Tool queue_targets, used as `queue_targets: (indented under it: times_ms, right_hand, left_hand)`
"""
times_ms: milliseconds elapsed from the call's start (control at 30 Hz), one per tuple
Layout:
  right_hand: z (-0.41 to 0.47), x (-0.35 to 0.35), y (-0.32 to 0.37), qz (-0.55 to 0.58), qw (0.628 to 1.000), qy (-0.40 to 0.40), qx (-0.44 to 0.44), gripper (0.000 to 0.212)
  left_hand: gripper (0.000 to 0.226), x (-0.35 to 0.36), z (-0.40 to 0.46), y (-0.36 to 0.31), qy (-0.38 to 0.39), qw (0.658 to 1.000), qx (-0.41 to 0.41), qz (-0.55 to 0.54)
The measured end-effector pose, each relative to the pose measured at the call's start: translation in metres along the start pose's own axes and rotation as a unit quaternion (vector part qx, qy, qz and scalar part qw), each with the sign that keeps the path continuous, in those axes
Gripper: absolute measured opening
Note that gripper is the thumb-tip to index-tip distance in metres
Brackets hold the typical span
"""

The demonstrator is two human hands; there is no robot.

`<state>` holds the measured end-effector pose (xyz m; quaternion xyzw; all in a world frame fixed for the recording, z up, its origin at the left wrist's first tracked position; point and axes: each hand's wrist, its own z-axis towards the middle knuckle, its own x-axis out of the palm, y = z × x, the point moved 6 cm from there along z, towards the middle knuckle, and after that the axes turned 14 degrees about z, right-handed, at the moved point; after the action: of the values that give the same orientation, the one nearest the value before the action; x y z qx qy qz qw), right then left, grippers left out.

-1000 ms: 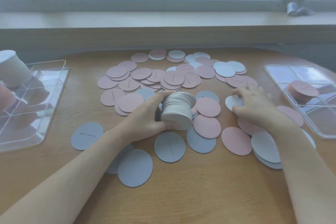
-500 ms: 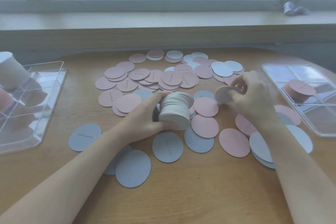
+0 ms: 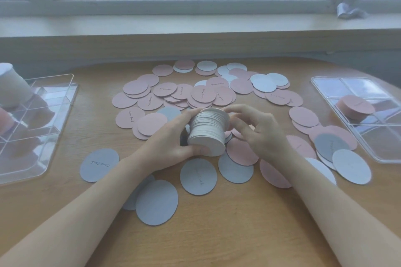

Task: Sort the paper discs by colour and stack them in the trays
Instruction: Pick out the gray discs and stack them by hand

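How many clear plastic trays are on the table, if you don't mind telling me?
2. One clear tray sits at the table's left edge, the other clear tray at the right edge. Both are cut off by the frame, and more may lie outside it.

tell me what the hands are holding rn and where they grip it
The left hand grips a stack of white discs around its edge, tilted on its side. The right hand has its fingertips at the stack's top face.

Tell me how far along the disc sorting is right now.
Early to midway. Done: a pink stack sits in the right tray, and stacks stand in the left tray. In hand: both hands, left hand and right hand, grip a white stack. Left: many loose discs cover the table.
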<state>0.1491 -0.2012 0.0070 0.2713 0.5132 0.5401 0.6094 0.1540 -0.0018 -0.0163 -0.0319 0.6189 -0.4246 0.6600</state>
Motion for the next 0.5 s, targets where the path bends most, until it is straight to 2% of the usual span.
queue_targets:
  times_ms: [33, 133, 333, 433, 500]
  right_hand:
    - [0.000, 0.003, -0.001, -0.021, 1.000, 0.020, 0.000, 0.025]
    - [-0.001, 0.014, -0.002, -0.087, 0.992, 0.095, -0.001, 0.061]
    - [-0.004, 0.026, -0.008, -0.176, 0.972, 0.155, -0.019, 0.098]
    - [-0.004, 0.037, -0.012, -0.239, 0.957, 0.162, -0.020, 0.106]
    - [-0.004, 0.041, -0.013, -0.247, 0.955, 0.164, -0.017, 0.104]
  left_hand:
    - [0.085, 0.000, 0.000, 0.000, -0.002, 1.000, -0.002, 0.004]
    - [0.084, 0.000, -0.001, 0.001, -0.008, 1.000, -0.008, -0.002]
    - [0.082, 0.002, 0.000, 0.000, -0.003, 1.000, -0.004, 0.015]
    - [0.092, 0.005, 0.000, -0.003, 0.001, 0.993, 0.007, 0.118]
    - [0.103, 0.007, -0.001, -0.006, 0.010, 0.976, 0.003, 0.216]
